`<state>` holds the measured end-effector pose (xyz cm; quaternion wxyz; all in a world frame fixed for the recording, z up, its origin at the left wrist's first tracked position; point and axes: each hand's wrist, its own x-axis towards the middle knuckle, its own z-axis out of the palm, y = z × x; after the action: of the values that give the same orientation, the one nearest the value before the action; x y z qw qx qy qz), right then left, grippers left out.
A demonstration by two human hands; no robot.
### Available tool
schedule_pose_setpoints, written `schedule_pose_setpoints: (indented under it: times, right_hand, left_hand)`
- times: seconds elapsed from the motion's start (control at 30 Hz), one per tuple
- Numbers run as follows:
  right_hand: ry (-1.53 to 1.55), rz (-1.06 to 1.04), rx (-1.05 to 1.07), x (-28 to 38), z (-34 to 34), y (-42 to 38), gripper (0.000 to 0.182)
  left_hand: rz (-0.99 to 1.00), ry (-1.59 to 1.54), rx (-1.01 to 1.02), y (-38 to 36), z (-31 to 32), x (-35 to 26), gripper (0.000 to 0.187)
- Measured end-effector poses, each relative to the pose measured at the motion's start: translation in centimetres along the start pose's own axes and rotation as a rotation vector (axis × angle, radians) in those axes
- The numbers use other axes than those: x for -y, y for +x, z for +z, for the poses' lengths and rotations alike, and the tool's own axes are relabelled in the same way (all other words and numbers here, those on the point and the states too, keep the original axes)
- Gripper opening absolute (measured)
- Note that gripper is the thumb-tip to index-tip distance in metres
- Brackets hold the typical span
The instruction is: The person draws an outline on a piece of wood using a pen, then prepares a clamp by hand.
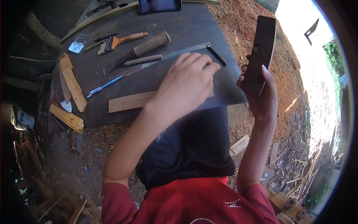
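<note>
My right hand (263, 87) is closed around the lower end of a dark, flat wooden piece (263, 48), held upright off the table's right edge. My left hand (190, 82) is over the near part of the table with its fingers curled; what they hold, if anything, is hidden. Beneath that hand and wrist lies a wooden strip (128, 101) with dark lines drawn along it, its middle covered. Just beyond my left fingers are a metal rule or blade (186, 50) and a short black bar (216, 56) joined at its end.
On the dark table (99, 80) lie a paintbrush (121, 41), a wooden-handled blade (151, 44), a blue pen (105, 86), wood offcuts (74, 84) and a small clear case (76, 46). A phone (160, 5) stands at the far edge. Sawdust (238, 22) covers the ground at right.
</note>
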<state>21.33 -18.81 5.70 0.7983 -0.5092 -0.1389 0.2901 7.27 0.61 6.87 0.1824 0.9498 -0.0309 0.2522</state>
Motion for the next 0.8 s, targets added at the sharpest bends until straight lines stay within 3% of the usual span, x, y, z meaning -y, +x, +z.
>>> schedule_pose_setpoints:
  times: [0.13, 0.33, 0.53, 0.8]
  right_hand:
    - [-0.118, -0.035, -0.075, -0.4, 0.3, -2.4, 0.051]
    - [-0.139, -0.035, -0.083, -0.9, -0.7, -5.0, 0.051]
    - [-0.227, -0.07, -0.113, -1.6, -1.3, -5.7, 0.049]
    - [-0.4, -0.105, -0.118, -1.6, 1.1, -5.9, 0.05]
  left_hand:
    - [0.063, 0.258, 0.14, 4.7, 3.5, 2.7, 0.035]
    - [-0.041, 0.235, 0.405, 9.3, 4.4, 4.2, 0.025]
    - [0.03, 0.234, 0.215, 7.4, 4.9, 4.7, 0.023]
    - [-0.071, 0.365, 0.222, 3.4, 1.9, 4.6, 0.029]
